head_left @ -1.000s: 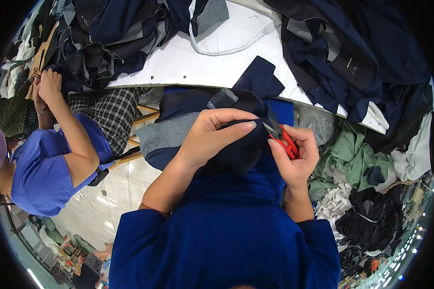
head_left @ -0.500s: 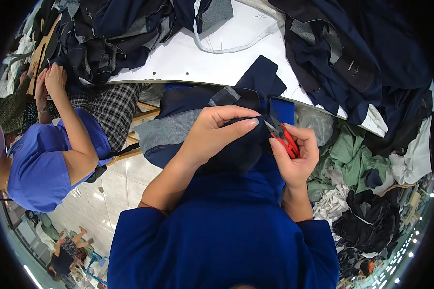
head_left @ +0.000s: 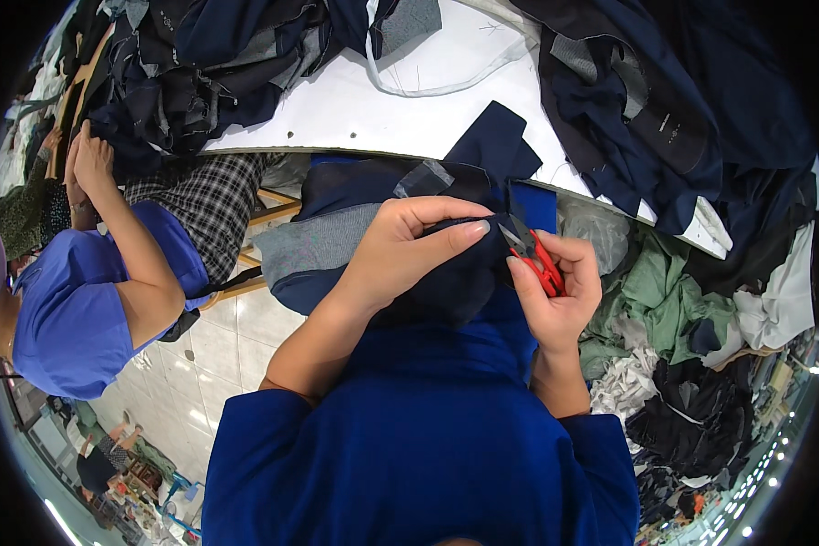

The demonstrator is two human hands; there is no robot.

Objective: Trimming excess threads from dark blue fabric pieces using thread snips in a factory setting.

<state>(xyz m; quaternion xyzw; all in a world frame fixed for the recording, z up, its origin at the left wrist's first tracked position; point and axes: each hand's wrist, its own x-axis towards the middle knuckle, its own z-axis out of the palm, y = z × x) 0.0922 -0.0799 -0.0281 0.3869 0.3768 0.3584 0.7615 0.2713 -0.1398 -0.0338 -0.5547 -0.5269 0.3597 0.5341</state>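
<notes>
head view: the left hand [head_left: 400, 250] is closed on a fold of dark navy fabric [head_left: 446, 282], thumb and index finger stretched out along its upper edge, the other fingers curled under the cloth. the fabric lies right against the palm and bunches down toward the person's blue shirt [head_left: 428, 437]. the right hand [head_left: 560, 291] is clamped around a pair of red-handled thread snips [head_left: 532, 255], the handles pressed into the palm by the curled fingers; the short metal blades poke out to the left, just beside the left index fingertip and touching or nearly touching the fabric edge, which of the two i cannot tell. the two hands sit close together, in front of the chest.

beyond the hands is a white work table [head_left: 373, 100] with its edge curving across the view, heaped with dark navy garments [head_left: 628, 109] on the right and at the far left. a flat navy cloth piece [head_left: 496, 146] hangs over the table's near edge. to the left sits a co-worker in a blue top [head_left: 73, 309] and checked trousers, hands raised to the pile. at the right, below the table, lies a heap of green, white and black scraps [head_left: 682, 309].
</notes>
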